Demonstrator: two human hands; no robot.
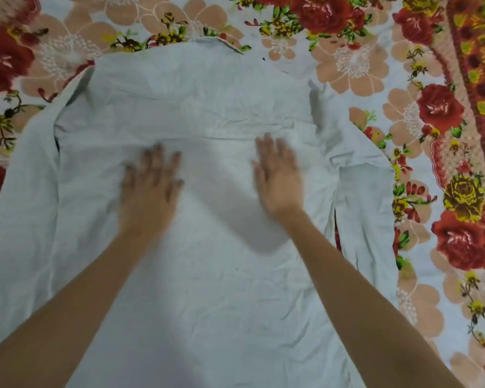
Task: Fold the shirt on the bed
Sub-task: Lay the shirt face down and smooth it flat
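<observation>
Overlying shirt (207,289): left hand (150,189), right hand (279,177).

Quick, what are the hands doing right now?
Left hand: open, flat on the shirt.
Right hand: open, fingers straight, holding nothing.

Pale shirt (202,113) of thin matt cloth, finely creased, floral bedsheet (356,60) of smooth printed cloth, faint sheen
</observation>
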